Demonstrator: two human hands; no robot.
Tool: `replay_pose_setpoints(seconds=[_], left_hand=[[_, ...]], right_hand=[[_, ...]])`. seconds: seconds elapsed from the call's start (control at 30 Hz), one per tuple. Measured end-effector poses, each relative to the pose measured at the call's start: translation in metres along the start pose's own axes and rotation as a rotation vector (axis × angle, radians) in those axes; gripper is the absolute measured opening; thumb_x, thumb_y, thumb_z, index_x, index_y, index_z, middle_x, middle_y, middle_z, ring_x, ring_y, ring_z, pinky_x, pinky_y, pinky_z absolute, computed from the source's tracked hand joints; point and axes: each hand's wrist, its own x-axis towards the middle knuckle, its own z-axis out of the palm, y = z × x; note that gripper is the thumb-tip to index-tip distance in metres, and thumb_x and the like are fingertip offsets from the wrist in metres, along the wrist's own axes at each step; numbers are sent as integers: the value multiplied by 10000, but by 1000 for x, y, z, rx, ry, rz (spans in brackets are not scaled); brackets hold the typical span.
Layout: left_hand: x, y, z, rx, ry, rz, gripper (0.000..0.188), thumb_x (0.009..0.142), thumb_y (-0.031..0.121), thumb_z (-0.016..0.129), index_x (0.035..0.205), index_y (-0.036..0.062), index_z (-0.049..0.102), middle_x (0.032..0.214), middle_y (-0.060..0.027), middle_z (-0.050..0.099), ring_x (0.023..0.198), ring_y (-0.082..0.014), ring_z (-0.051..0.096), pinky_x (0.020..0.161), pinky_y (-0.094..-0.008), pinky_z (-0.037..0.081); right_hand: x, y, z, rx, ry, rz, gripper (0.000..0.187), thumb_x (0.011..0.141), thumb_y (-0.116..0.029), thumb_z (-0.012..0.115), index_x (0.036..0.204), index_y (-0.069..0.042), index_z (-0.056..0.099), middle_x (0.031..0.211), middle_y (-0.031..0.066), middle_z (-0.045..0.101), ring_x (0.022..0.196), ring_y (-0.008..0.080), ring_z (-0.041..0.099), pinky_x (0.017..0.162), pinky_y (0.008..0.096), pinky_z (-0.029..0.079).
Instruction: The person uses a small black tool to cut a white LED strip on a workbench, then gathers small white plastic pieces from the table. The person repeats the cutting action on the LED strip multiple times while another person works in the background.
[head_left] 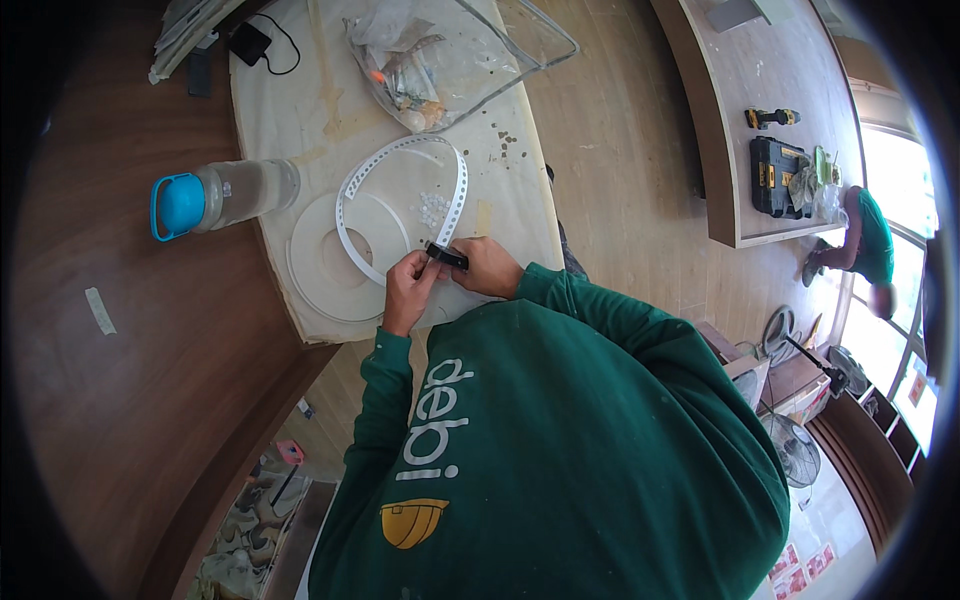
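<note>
My right hand [487, 267] is closed around a small black hand tool [447, 256], which looks like a hole punch. My left hand [408, 292] pinches a white strip [461, 180] right at the tool's jaw. Holes run in a row along the strip, which curls in a loop over the table. Inside the loop lies a scatter of small whitish pieces [433, 210]. Under and beside it rests a flat coil of white band [303, 262]. My fingers hide the strip's end and most of the tool.
A clear bottle with a blue lid [183, 205] lies at the table's left edge. A clear plastic bag [470, 85] and a black power adapter [250, 44] sit farther back. Small dark bits [505, 143] dot the covered table [525, 190]. Another person [873, 240] is by a far-right counter [725, 215].
</note>
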Motion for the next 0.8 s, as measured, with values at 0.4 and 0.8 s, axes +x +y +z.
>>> replay_pose_setpoints(seconds=[0.4,0.8], left_hand=[[-3,-5,-2,-80,-28,25,210,1093,122,596,1108,-41,729,981,-77,783,824,-126,704,787,-287,565],[-1,-4,-5,-66,-52,-8,217,1097,112,583,1091,-49,728,961,-79,777,806,-124,698,780,-286,564]], right_hand=[[-1,-1,-1,-23,-8,55,261,793,-157,794,977,2,699,877,233,729,843,439,722,768,491,577],[0,-2,1,-57,-2,67,257,798,-169,803,959,-4,689,869,224,727,835,440,717,768,501,575]])
